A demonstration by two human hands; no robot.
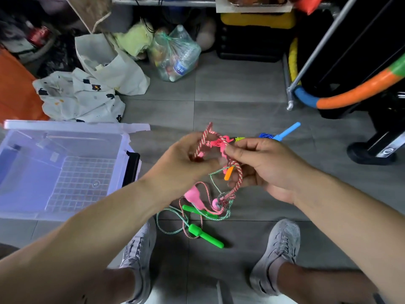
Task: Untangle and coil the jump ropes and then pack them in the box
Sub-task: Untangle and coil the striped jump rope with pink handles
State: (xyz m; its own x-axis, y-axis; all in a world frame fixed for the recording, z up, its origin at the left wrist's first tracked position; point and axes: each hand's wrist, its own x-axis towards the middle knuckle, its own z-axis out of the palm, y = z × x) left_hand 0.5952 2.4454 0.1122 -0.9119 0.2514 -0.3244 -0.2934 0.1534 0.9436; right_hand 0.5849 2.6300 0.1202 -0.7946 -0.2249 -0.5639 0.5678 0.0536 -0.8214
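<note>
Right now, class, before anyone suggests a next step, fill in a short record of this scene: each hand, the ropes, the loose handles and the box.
left hand: grips the red-and-white rope
right hand: pinches the pink cord
tangle: held up by both hands, lower loops reaching the floor
green handles: two, lying on the floor under the tangle
blue handle: on the floor beyond the right hand
box: clear, open, at the person's left

No words can be read for sure. The blue label on the bottle in the plastic bag is blurry. Tiny letters on the left grey shoe are too small.
</note>
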